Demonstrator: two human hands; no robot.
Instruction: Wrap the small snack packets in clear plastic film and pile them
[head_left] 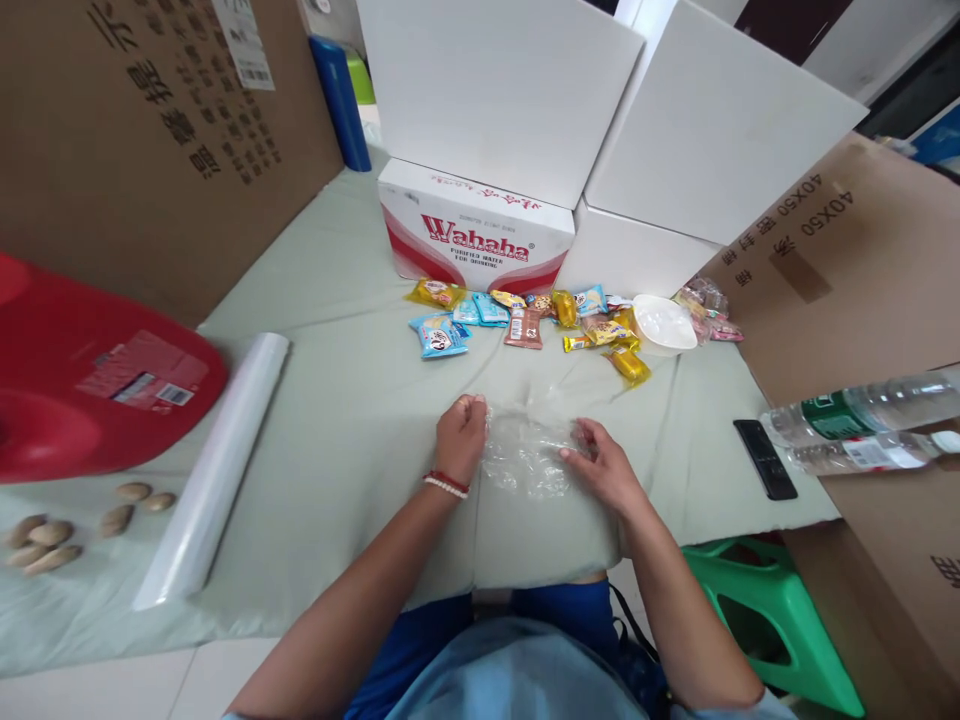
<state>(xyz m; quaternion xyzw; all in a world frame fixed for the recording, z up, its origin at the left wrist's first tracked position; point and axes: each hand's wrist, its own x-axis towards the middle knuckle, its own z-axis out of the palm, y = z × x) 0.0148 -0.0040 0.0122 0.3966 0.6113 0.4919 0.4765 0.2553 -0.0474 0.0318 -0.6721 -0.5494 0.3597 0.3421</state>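
Between my two hands, just above the table's front part, a clear plastic bag [531, 455] hangs crumpled and see-through. My left hand [461, 440] pinches its left edge, fingers closed. At the opposite edge, my right hand [598, 458] has thumb and fingers closed on the film. Farther back lies a row of small wrapped snacks: a blue packet [440, 336], a brown packet [523, 328] and several yellow ones, such as a yellow packet [628, 366]. A white bowl [664, 325] stands at the right end of the row.
A white Wahaha carton [478, 230] stands behind the snacks. To the left are a plastic roll [214, 470], a red jug [97, 370] and several brown oval objects [51, 533]. To the right lie a black phone [765, 460] and two bottles [862, 405], near a green stool [780, 620].
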